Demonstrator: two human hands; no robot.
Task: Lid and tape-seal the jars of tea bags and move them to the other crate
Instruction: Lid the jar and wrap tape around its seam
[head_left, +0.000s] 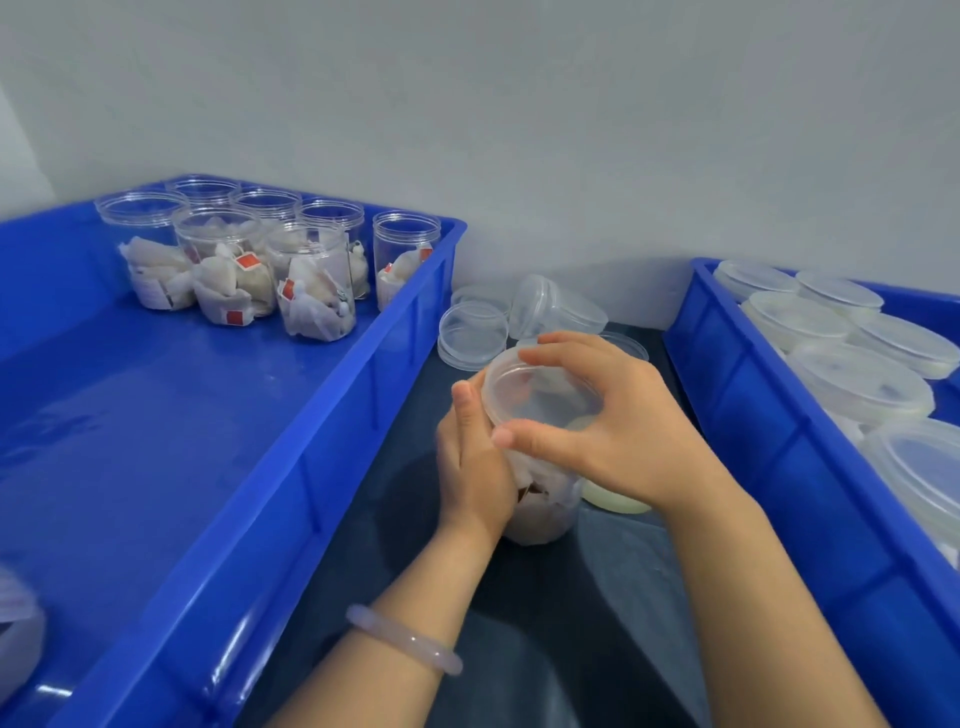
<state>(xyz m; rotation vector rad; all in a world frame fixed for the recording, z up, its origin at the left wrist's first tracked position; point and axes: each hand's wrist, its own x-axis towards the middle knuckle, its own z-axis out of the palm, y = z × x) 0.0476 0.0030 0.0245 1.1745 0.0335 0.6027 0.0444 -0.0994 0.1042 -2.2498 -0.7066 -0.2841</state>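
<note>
Between the two crates I hold a clear jar of tea bags (545, 512) over the dark table. My left hand (475, 467) grips the jar's side. My right hand (618, 431) curls its fingers and thumb round the clear lid (540, 397) sitting on the jar's mouth. The left blue crate (291, 467) holds several open jars of tea bags (311, 283) at its far end. The right blue crate (769, 441) holds several lidded jars (862, 384). A pale roll, maybe tape (613, 501), lies partly hidden under my right wrist.
Loose clear lids (472, 335) lie stacked on the dark table by the wall, between the crates. A grey wall stands close behind. A bangle (405, 639) circles my left wrist. Something white shows at the lower left edge (18, 629).
</note>
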